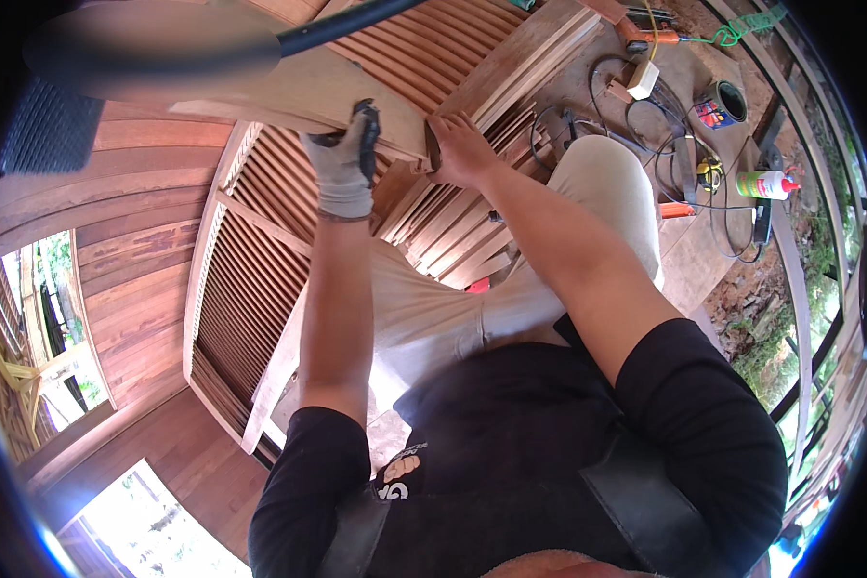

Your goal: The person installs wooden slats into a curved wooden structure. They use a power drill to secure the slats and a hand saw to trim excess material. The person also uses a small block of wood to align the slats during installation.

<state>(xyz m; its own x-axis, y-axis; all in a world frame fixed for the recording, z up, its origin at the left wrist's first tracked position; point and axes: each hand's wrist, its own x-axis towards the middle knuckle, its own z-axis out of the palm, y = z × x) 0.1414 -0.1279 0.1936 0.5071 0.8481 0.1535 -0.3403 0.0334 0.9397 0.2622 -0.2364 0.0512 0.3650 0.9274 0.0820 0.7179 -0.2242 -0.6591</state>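
Holding a wooden board (395, 114) at the upper middle of the frame, above the slatted panel (250, 260). Curling the gloved left hand (342, 159) over the near edge, pinching the board in that grip. Setting the bare right hand (462, 149) at the right end, fingers close together; not telling from this angle whether pinching or merely pressing. Losing part of the board at upper left behind a blurred patch, near a dark curved tube (352, 21).

Reading this, by judgement, as a steadying or aligning step. Probably calling next for firm support on the gloved side while guiding the end with the bare fingers, minding any tilt.

Noting loose wooden strips (453, 243) lying below the right hand. Noting an open can (727, 101), a red-capped bottle (764, 185) and tangled cables at upper right.
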